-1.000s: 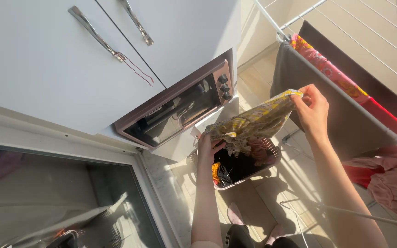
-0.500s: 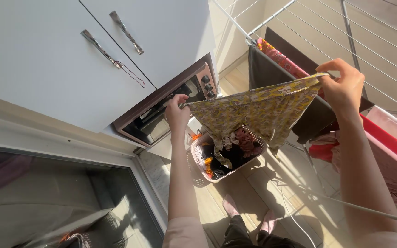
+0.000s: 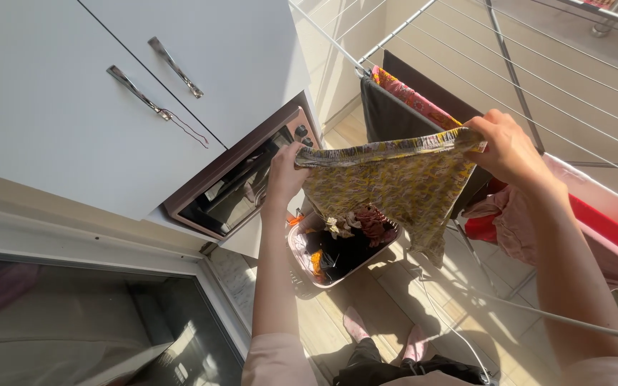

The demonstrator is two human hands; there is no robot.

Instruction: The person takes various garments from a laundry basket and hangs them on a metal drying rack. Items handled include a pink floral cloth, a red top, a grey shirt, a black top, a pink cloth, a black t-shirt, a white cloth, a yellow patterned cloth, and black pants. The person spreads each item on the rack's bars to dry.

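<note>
In the head view, a yellow patterned garment point(image 3: 395, 182) is held stretched across the middle of the frame. Its left edge is gripped by the left hand point(image 3: 285, 171), whose fingers are closed on the cloth, and its right edge is pinched by the right hand point(image 3: 511, 150), likewise clamped on the fabric. The cloth hangs down from the taut top hem, above a pink laundry basket point(image 3: 307, 268) seen on the floor at lower centre, in which dark and coloured clothes are heaped. A drying rack point(image 3: 466, 64) is seen in the upper right, with a dark cloth point(image 3: 391, 118) and a pink floral piece point(image 3: 413, 96) draped over it just behind the garment. A small oven point(image 3: 241, 182) is placed left of centre, under white cabinet doors point(image 3: 73, 107) in the upper left.
</note>
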